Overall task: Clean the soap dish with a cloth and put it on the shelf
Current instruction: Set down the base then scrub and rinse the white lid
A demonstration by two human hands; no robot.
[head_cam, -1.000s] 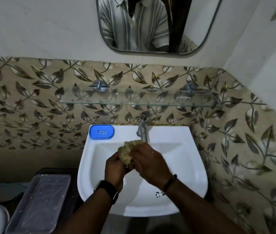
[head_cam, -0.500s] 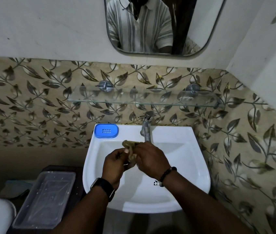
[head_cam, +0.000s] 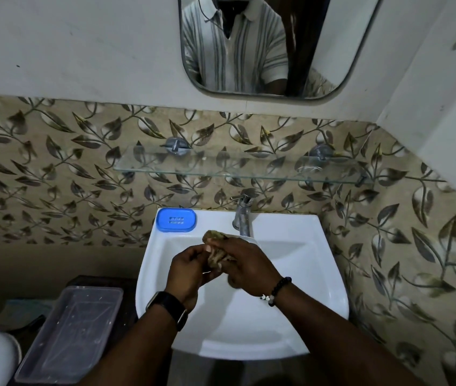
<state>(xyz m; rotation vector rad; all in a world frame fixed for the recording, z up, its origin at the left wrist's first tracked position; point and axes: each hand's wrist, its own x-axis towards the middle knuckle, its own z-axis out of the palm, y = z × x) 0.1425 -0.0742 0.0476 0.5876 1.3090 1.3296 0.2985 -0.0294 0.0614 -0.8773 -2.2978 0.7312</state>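
Room: where leaf-patterned tiles meet plain wall, a clear glass shelf (head_cam: 235, 168) spans mid-frame.
Sink (head_cam: 290, 274): glossy white, rounded.
Soap dish (head_cam: 176, 220): blue plastic oval — on the sink's upper-left rim.
Cloth (head_cam: 217, 250): crumpled, olive — gripped by left hand (head_cam: 190, 270) and right hand (head_cam: 244, 264).
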